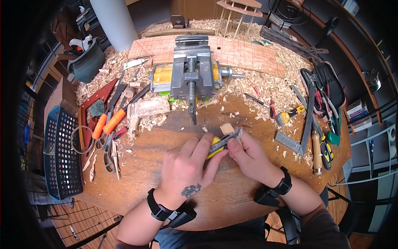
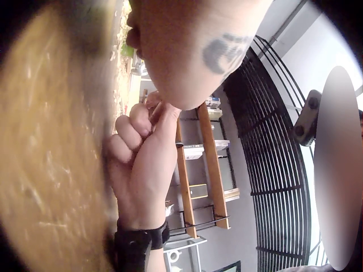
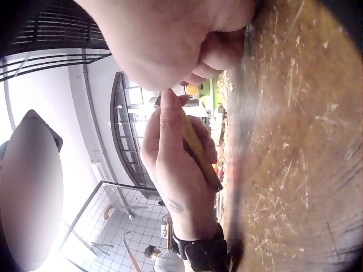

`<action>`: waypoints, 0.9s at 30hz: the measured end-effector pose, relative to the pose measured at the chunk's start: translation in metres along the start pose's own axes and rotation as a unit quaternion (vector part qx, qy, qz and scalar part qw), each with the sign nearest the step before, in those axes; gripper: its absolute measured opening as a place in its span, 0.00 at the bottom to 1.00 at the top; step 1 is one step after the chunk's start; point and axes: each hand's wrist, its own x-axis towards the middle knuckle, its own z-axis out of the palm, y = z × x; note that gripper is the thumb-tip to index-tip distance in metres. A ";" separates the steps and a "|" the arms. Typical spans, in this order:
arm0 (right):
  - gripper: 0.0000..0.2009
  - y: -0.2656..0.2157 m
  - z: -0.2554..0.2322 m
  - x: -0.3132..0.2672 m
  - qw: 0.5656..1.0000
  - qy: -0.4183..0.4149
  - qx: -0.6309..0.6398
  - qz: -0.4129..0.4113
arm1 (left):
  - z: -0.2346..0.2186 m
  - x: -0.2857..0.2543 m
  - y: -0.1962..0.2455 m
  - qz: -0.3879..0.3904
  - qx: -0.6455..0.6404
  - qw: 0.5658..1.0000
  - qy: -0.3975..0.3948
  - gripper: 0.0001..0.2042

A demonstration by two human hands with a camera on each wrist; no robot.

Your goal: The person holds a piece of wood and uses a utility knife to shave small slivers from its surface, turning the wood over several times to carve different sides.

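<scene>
Just below the frame's centre, the yellow-and-grey utility knife [image 1: 217, 146] slants up rightward between both hands. The left hand [image 1: 185, 161] grips its lower-left body; the right hand [image 1: 252, 157] pinches near its upper-right end.

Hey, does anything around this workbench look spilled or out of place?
Yes: loose wood shavings are heaped around the vise, and stray chips lie on the table just beyond the left hand. It looks like a spill because nothing contains it, though it may simply be carving waste. I see nothing plainly broken.
</scene>
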 end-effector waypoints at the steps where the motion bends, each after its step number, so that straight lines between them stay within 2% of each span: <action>1: 0.16 -0.001 0.001 0.000 1.000 0.016 -0.001 -0.024 | 0.000 0.000 0.001 0.000 0.000 1.000 0.000 0.18; 5: 0.17 -0.006 0.000 -0.001 1.000 0.024 0.005 0.000 | 0.000 -0.001 0.005 -0.016 0.016 1.000 0.003 0.18; 7: 0.18 -0.009 -0.004 0.000 0.999 0.003 0.004 0.038 | 0.001 -0.002 0.006 -0.020 0.024 1.000 0.003 0.18; 14: 0.19 -0.001 -0.008 0.002 0.999 -0.011 0.011 0.031 | 0.003 -0.002 0.004 -0.039 0.011 0.999 0.021 0.18; 16: 0.21 -0.003 -0.011 0.000 0.996 -0.037 0.034 0.069 | 0.001 -0.001 0.006 -0.039 0.007 0.999 0.021 0.18; 18: 0.21 -0.003 -0.011 -0.001 0.996 -0.050 0.039 0.060 | -0.003 -0.001 0.009 -0.068 -0.005 0.997 -0.023 0.17; 22: 0.24 -0.006 -0.011 0.000 0.994 -0.081 0.074 0.022 | -0.001 -0.001 0.008 -0.062 -0.030 0.997 -0.034 0.17; 24: 0.24 -0.010 -0.011 -0.002 0.992 -0.084 0.090 0.037 | 0.002 -0.001 0.003 -0.018 -0.034 0.999 -0.015 0.19; 27: 0.25 -0.011 -0.011 -0.003 0.987 -0.094 0.119 0.055 | 0.001 -0.001 0.003 -0.014 -0.040 0.999 -0.023 0.18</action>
